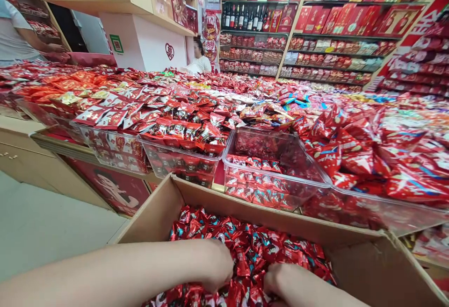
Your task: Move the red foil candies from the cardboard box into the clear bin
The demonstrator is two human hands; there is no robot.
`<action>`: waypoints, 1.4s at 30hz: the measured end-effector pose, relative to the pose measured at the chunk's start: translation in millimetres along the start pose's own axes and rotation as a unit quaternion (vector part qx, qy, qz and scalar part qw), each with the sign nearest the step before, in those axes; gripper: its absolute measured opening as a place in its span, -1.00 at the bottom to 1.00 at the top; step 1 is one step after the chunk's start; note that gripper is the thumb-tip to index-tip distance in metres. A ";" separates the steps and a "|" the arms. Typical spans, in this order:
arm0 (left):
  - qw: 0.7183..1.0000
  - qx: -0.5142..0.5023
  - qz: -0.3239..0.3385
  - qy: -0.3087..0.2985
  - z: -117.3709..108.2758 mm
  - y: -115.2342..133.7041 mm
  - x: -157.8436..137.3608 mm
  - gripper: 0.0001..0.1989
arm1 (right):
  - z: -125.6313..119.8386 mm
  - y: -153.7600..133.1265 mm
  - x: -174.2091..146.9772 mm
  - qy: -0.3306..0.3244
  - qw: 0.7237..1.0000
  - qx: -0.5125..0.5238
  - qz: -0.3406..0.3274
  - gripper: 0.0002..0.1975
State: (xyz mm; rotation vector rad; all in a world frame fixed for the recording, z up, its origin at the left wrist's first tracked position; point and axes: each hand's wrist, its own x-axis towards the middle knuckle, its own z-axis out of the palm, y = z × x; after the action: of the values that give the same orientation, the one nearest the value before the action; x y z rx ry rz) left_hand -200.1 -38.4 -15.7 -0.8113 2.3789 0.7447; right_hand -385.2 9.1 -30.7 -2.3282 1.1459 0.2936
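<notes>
A cardboard box [379, 260] full of small red wrapped candies [245, 237], with blue and white printing, stands in front of me. My left hand [217, 267] reaches in from the left and bends down into the candies. Close by on the right, my right hand [280, 276] is also sunk among them. Candies lie between the two hands. The fingers of both hands are buried or turned away, so their grip is hidden. Just beyond the box, a clear plastic bin [280, 181] holds neat rows of small red candies at its near left part.
Left of that bin stands another bin of red-and-black packets [185, 132]. Large red pouches [368, 153] are heaped on the right. Shelves with wine bottles [245, 17] and red gift boxes line the back. A person [21, 26] stands far left, another [201, 59] farther back.
</notes>
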 end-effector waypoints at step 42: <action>0.808 -0.564 0.036 0.168 -35.2 14.6 -1.1 -0.79 | -33.2 -2.0 -8.7 0.160 0.827 0.539 0.004 -0.70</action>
State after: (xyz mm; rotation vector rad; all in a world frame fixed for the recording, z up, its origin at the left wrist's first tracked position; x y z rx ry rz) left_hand -219.1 -50.5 15.0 -1.3646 2.0668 2.2982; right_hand -390.1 -2.1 1.5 -1.3514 1.0467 -0.6359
